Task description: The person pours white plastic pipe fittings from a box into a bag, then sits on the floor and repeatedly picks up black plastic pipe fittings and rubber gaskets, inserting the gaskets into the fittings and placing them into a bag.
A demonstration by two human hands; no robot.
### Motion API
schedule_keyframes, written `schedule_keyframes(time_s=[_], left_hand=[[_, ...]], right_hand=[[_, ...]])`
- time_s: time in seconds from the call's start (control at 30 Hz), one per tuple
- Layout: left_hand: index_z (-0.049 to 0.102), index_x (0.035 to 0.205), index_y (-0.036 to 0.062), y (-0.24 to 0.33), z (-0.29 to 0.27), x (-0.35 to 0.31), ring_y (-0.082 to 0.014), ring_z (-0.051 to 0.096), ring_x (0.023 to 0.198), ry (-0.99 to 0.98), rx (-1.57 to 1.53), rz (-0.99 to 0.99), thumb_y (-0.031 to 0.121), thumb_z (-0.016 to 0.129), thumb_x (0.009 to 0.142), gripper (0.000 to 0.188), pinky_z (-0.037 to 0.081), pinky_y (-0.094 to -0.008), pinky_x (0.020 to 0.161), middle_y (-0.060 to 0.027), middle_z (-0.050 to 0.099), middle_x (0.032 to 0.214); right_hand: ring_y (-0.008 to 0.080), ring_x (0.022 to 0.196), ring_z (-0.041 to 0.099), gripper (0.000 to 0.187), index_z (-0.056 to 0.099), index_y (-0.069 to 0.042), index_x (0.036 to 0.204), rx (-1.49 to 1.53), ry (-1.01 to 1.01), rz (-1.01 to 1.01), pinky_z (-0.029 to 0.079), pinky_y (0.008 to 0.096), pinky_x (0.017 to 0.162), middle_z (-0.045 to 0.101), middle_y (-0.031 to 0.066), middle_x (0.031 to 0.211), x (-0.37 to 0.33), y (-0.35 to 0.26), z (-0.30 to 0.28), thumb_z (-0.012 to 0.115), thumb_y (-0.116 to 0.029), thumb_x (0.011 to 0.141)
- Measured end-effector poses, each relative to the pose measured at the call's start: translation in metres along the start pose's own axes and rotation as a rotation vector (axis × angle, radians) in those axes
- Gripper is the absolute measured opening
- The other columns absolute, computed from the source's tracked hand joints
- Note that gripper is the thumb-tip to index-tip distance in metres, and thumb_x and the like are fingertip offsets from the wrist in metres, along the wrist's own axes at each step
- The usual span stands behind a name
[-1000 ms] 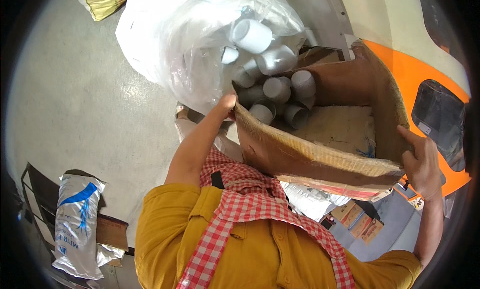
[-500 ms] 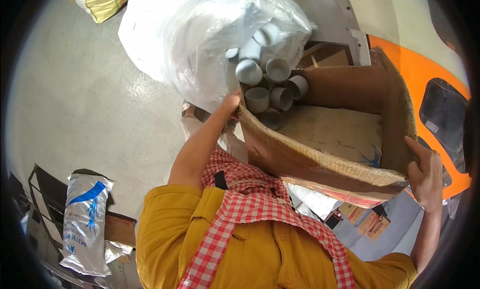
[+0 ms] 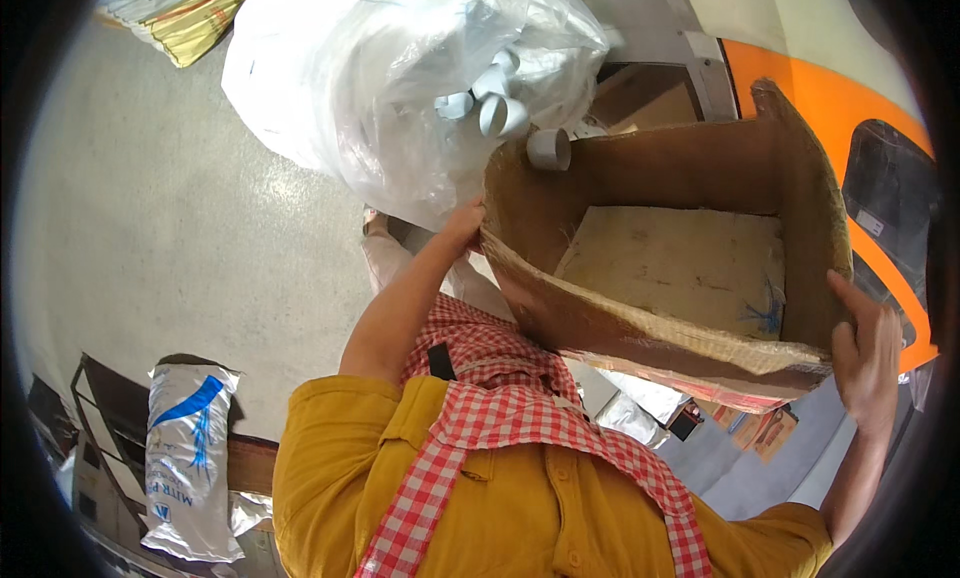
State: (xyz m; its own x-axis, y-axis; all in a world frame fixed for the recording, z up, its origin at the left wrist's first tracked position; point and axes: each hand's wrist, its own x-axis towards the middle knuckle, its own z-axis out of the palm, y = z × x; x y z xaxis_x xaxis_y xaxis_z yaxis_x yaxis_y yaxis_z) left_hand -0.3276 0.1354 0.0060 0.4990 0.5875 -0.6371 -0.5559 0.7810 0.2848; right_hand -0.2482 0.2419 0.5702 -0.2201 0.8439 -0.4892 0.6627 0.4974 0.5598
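A large worn cardboard box [image 3: 690,193] is tilted toward a big clear plastic bag [image 3: 380,128] in front of me. At the box's left corner my left hand [image 3: 465,225] is closed on the edge. My right hand [image 3: 866,353] grips the right side, its index finger stretched along the wall. One grey plastic pipe fitting [image 3: 548,149] is at the box's far left lip. Several more grey fittings [image 3: 500,113] are at the bag's mouth, some partly behind the plastic. Only a bare floor panel and a blue scrap [image 3: 768,308] show inside the box.
An orange and cream machine [image 3: 790,83] with dark windows stands at the right. A silver-white sack [image 3: 190,458] lies at the lower left by a dark metal frame. A yellow woven sack [image 3: 190,28] is at the far left. Flattened cartons [image 3: 765,433] lie beyond my right forearm.
Most of the fittings that were at the box's left end have slid out into the bag. The box has tipped a little further, both hands still on it.
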Motion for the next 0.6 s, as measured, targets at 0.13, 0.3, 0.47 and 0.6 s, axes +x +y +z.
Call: schedule_keyframes(time_s=[0.13,0.3,0.47,0.6], left_hand=[[0.053,0.126,0.0169,0.032,0.006,-0.015,-0.0227,0.065,0.065,0.107,0.096,-0.004,0.019,0.043,0.089,0.039,0.054,-0.0371,0.051,-0.0094,0.065,0.092],[0.057,0.119,0.0052,-0.004,0.0,-0.007,-0.0179,0.058,0.067,0.197,0.282,0.053,0.009,0.04,0.086,0.037,0.048,-0.0317,0.055,-0.0077,0.06,0.088],[0.059,0.111,0.0016,-0.015,0.066,-0.044,-0.0166,0.057,0.066,0.067,0.112,-0.066,0.005,0.044,0.08,0.034,0.046,-0.0284,0.053,-0.005,0.06,0.085],[0.058,0.111,0.0035,-0.056,0.065,-0.008,-0.0192,0.059,0.066,-0.026,0.261,-0.236,0.005,0.049,0.08,0.032,0.049,-0.0331,0.053,-0.0071,0.062,0.093]], right_hand=[[0.0272,0.076,0.053,0.043,0.059,0.001,0.117,0.008,0.103,-0.01,0.042,0.0365,0.072,0.062,0.0178,0.095,-0.017,0.018,0.008,0.045,0.0,0.076],[0.0246,0.058,0.053,0.046,0.061,0.006,0.112,0.175,-0.008,0.27,0.043,0.0365,0.06,0.061,0.0231,0.075,-0.024,0.013,0.013,0.041,-0.003,0.071],[0.0253,0.05,0.05,0.05,0.061,0.004,0.114,0.261,-0.078,0.449,0.041,0.0409,0.054,0.051,0.0227,0.06,-0.072,0.048,0.064,0.042,-0.003,0.069],[0.0284,0.057,0.054,0.05,0.06,0.001,0.116,0.262,-0.194,0.578,0.043,0.0418,0.059,0.054,0.0238,0.066,-0.111,0.077,0.113,0.043,-0.004,0.069]])
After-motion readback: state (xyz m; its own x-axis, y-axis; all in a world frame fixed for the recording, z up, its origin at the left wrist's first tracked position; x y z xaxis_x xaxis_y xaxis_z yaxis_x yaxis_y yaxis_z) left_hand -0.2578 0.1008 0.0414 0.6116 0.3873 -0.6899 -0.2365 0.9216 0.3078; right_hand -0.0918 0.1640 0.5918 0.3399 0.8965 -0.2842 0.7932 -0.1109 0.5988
